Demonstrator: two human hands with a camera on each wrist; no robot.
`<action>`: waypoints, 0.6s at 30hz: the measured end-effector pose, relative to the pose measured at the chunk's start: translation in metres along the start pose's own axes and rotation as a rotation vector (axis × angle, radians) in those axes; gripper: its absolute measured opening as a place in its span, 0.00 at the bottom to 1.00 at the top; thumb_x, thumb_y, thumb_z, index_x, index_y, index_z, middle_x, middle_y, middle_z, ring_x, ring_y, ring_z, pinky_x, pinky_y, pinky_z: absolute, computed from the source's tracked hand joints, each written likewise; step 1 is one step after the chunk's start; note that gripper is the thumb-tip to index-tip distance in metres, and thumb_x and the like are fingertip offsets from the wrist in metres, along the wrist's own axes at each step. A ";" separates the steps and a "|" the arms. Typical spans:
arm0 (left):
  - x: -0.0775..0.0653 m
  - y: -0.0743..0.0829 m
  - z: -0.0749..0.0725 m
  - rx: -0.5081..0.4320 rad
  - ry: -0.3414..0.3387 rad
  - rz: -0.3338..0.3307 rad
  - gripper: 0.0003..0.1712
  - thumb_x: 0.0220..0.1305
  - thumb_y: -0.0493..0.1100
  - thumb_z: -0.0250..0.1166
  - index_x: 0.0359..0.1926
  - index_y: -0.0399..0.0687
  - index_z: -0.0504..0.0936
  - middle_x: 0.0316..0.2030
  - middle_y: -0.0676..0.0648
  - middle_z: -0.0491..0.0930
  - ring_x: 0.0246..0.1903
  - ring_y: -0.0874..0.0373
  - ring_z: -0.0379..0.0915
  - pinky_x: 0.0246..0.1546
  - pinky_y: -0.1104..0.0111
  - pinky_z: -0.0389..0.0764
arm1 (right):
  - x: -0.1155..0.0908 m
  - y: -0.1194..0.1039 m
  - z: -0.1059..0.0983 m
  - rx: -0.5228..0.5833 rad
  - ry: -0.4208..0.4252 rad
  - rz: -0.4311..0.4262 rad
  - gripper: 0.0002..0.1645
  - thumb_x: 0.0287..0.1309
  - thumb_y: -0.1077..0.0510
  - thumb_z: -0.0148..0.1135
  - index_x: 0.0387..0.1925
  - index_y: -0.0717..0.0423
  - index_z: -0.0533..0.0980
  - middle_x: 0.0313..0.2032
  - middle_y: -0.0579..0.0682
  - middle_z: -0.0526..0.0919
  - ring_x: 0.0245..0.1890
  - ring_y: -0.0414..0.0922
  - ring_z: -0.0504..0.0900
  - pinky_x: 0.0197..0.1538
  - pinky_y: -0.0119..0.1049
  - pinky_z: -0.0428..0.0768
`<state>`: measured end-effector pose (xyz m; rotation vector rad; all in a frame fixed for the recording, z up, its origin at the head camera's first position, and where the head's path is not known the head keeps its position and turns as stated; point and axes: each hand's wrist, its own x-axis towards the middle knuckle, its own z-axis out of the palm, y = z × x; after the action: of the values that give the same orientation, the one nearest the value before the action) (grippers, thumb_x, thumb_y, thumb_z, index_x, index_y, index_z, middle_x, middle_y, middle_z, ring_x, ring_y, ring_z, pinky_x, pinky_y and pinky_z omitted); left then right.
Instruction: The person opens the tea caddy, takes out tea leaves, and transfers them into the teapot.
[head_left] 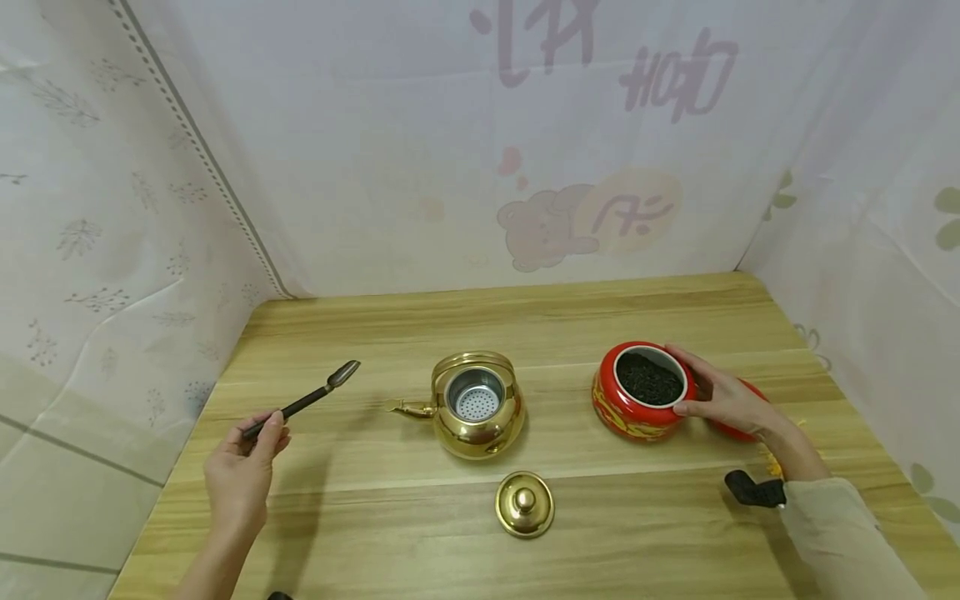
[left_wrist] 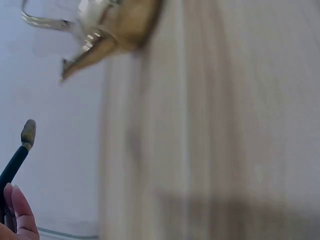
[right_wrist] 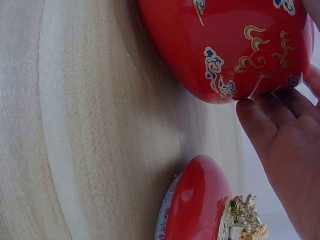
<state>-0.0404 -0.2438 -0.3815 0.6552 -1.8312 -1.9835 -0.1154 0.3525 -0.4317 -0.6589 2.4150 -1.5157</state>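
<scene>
My left hand (head_left: 243, 479) pinches the dark handle of a small tea scoop (head_left: 303, 402) between thumb and fingers. Its metal tip points up and right over the table, toward the spout of a gold teapot (head_left: 487, 442). The teapot's top is uncovered, with a perforated metal strainer (head_left: 477, 402) inside. On the right, my right hand (head_left: 723, 404) grips the side of a red jar (head_left: 633, 418), thumb and fingers spread around its rim. Dark loose tea leaves (head_left: 647, 381) fill much of the jar. Cloud-patterned decoration shows on its wall (right_wrist: 225, 55) in the right wrist view.
The gold teapot lid (head_left: 525, 504) lies on the table in front of the teapot. A red jar lid (right_wrist: 197, 200) with a gold ornament rests beside the jar, partly behind my right hand in the head view. Printed cloth walls (head_left: 360, 167) enclose the wooden table (head_left: 405, 533).
</scene>
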 end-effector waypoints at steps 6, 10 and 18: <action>-0.011 0.013 0.008 -0.080 -0.065 0.084 0.05 0.59 0.34 0.64 0.38 0.40 0.81 0.30 0.52 0.82 0.29 0.65 0.81 0.35 0.78 0.81 | 0.000 0.000 0.000 0.007 0.001 0.016 0.50 0.54 0.68 0.64 0.73 0.59 0.46 0.70 0.65 0.51 0.60 0.21 0.62 0.55 0.15 0.68; -0.025 0.032 0.023 -0.088 -0.047 0.073 0.04 0.58 0.32 0.64 0.36 0.39 0.82 0.28 0.51 0.82 0.27 0.64 0.80 0.33 0.77 0.82 | 0.000 0.001 -0.001 0.015 0.001 0.022 0.51 0.54 0.68 0.64 0.73 0.58 0.46 0.70 0.62 0.52 0.60 0.22 0.62 0.55 0.15 0.68; -0.052 0.048 0.057 -0.066 -0.198 0.143 0.04 0.59 0.29 0.63 0.36 0.35 0.82 0.26 0.49 0.82 0.25 0.63 0.80 0.34 0.75 0.82 | 0.001 0.000 0.000 0.002 0.005 0.034 0.51 0.54 0.67 0.64 0.72 0.59 0.46 0.68 0.73 0.47 0.60 0.21 0.61 0.54 0.14 0.68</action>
<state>-0.0318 -0.1725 -0.3266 0.3084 -1.8564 -2.0650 -0.1167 0.3519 -0.4315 -0.6108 2.4158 -1.5083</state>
